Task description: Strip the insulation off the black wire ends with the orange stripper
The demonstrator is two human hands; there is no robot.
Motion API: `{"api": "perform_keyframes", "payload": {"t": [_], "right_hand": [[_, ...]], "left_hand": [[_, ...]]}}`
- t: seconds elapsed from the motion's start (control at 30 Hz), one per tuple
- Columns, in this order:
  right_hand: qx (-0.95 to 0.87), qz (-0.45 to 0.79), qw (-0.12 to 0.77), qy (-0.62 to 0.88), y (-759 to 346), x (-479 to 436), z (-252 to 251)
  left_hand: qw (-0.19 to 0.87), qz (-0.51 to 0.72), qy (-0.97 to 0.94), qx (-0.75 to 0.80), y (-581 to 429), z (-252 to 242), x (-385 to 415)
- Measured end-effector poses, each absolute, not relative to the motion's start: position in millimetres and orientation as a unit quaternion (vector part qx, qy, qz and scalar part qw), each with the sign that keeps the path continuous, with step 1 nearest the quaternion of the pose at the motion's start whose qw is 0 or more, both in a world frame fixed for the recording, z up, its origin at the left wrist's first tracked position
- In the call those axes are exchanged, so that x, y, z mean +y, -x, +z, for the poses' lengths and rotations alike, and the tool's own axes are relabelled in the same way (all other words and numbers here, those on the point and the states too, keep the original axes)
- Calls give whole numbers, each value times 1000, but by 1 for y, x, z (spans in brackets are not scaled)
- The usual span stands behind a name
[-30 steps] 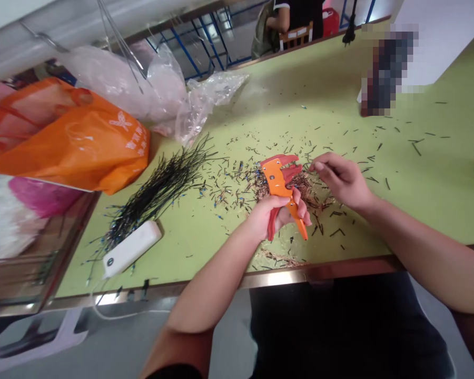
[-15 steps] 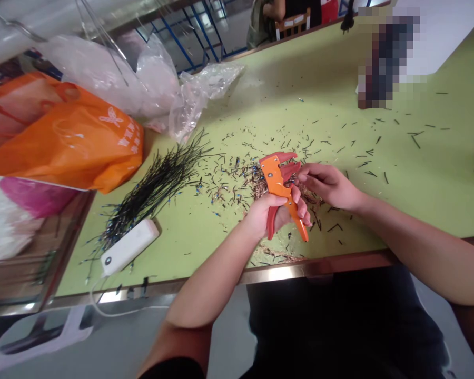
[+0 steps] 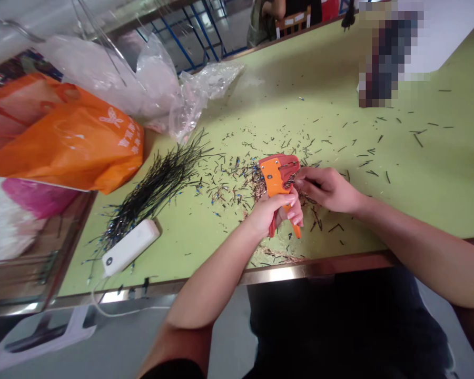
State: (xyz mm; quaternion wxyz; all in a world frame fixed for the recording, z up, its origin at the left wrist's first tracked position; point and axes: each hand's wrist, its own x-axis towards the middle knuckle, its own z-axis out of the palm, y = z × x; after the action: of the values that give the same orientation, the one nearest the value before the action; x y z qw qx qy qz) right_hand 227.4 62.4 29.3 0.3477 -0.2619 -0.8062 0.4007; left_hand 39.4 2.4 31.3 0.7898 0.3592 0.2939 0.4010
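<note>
An orange and red wire stripper [image 3: 273,176] is in my left hand [image 3: 278,210], whose fingers are wrapped round its handles. Its red jaws are closed and point to the upper right. My right hand [image 3: 326,190] is right at the jaws with thumb and fingers pinched together; what sits between them is too small and hidden to make out. Beneath the tool lies a heap of copper strands and black wire offcuts [image 3: 258,184]. To the left is a bundle of black wires [image 3: 158,184], some with blue ends.
A white power bank [image 3: 131,246] with a cable lies by the wire bundle. An orange bag [image 3: 67,137] and clear plastic bags [image 3: 158,79] stand at the back left. Offcuts litter the green table [image 3: 411,200]. Another person's arm [image 3: 274,9] shows across the table.
My left hand has squeezed the wire stripper's handles together, and its jaws have closed. My right hand has shifted slightly down and stays pinched beside the jaws.
</note>
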Motion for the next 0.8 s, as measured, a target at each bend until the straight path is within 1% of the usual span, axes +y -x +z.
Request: {"api": "perform_keyframes", "payload": {"t": [0.4, 0.6, 0.8], "right_hand": [[-777, 436, 344, 298, -222, 54, 26], [-745, 487, 340, 304, -218, 52, 24], [-723, 510, 357, 300, -213, 48, 23]], "left_hand": [[769, 422, -361, 318, -42, 25, 1], [760, 434, -354, 329, -45, 22, 0], [751, 449, -340, 346, -48, 22, 1]]}}
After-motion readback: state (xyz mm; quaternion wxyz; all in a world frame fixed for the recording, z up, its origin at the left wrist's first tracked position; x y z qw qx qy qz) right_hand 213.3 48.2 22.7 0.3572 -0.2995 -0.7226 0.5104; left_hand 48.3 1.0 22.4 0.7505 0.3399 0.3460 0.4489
